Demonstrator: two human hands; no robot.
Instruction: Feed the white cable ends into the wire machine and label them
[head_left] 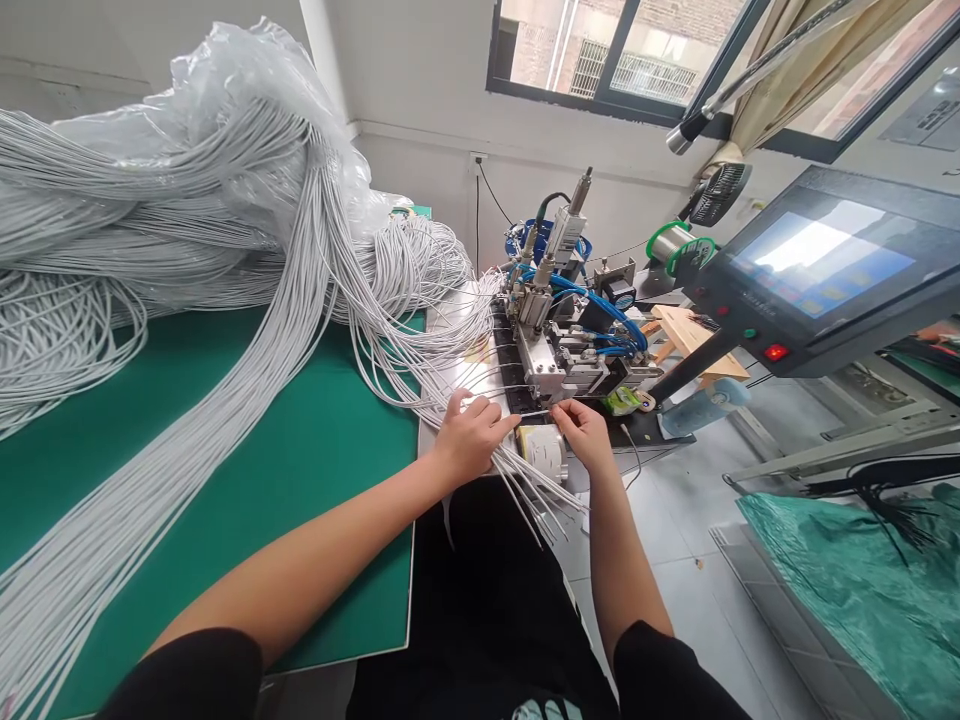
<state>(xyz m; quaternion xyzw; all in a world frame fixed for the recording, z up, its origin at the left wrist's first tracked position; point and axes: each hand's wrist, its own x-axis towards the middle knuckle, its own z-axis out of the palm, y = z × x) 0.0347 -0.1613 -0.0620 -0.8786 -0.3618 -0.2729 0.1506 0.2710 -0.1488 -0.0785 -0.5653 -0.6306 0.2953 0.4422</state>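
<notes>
A single white cable runs between my two hands, just in front of the head of a bench machine with blue air hoses. My left hand is closed on the cable, thumb and forefinger towards the machine. On the other side, my right hand pinches the cable near its end. Below my left hand, the loose ends of several more white cables fan out over my lap. A white labelled roll sits between my hands, beneath the cable. My fingers partly hide the grip points.
Long white cable bundles and clear plastic wrapping cover much of the green table. A monitor on an arm stands at the right, near a green-flanged wire spool and a small fan. Green sheeting lies lower right.
</notes>
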